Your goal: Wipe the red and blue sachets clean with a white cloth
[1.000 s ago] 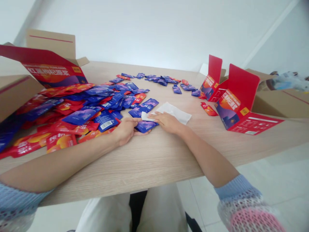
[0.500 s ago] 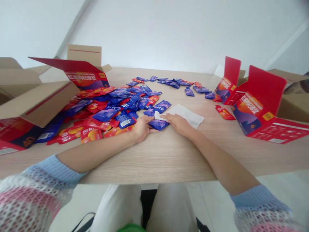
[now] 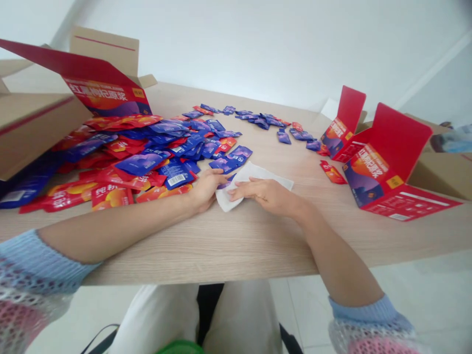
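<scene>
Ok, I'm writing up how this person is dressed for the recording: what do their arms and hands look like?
The left hand and right hand are bare, without gloves. The left sleeve and right sleeve are open-mesh knit, light blue at the cuff, then white and pink.

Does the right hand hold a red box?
No, the right hand rests on a white tissue, apart from the red box.
</scene>
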A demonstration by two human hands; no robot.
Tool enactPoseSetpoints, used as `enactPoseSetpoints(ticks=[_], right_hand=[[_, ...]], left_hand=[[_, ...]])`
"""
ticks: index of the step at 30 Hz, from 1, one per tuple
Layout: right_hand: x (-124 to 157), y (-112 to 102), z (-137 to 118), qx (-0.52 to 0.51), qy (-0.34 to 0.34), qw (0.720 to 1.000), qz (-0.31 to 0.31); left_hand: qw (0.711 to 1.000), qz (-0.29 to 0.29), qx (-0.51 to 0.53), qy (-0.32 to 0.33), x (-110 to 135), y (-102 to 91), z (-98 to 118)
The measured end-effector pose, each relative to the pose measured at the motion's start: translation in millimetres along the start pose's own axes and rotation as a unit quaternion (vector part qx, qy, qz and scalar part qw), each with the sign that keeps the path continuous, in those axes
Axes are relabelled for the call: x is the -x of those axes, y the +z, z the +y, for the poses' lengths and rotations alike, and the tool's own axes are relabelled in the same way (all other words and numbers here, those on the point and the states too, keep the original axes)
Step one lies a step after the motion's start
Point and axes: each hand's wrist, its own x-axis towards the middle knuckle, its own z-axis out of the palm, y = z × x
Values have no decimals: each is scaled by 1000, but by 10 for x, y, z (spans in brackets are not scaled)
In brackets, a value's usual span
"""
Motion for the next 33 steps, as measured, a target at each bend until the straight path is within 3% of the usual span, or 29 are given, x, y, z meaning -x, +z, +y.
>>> enactPoseSetpoints(ticks=[3, 7, 12, 16, 22, 24, 28, 33], right_hand=[[39, -54, 14, -3, 7, 1000, -18], [66, -118, 261, 21, 19, 1000, 5], [157, -210, 668, 94, 99, 990, 31], [244, -274, 797, 116, 144, 981, 63], [248, -307, 655, 151, 193, 948, 203], [176, -221, 583, 160, 199, 947, 195], [-17, 35, 435, 160, 172, 966, 104], [-108, 146, 239, 144, 114, 975, 122]], left_hand=[[999, 13, -46, -6, -32, -5, -21], [996, 5, -88, 2, -85, -26, -62], [997, 0, -79, -18, -105, -45, -64], [996, 21, -73, -38, -59, -13, -24], [999, 24, -41, -20, -43, -20, -53], [999, 21, -34, -3, -54, -37, -80], [999, 32, -30, 21, -64, -62, -119], [998, 47, -7, 47, -73, -59, -138]])
